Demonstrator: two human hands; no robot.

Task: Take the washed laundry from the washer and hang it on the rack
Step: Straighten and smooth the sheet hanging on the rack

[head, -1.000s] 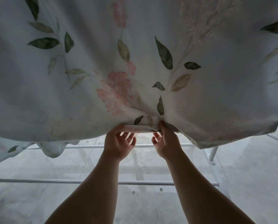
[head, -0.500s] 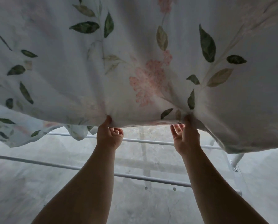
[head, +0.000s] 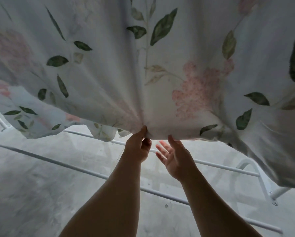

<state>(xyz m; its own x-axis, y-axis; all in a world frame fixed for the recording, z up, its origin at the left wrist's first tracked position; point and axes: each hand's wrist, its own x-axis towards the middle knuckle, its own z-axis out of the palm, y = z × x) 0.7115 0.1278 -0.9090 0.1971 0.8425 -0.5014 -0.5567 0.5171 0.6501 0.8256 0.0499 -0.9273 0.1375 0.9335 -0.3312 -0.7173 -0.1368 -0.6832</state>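
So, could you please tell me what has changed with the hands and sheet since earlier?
The right hand has let go of the floral sheet: fingers spread, only its thumb touching the hem. It is again close beside the left hand after the two had spread apart. The left hand still pinches the hem; the rack is unchanged.
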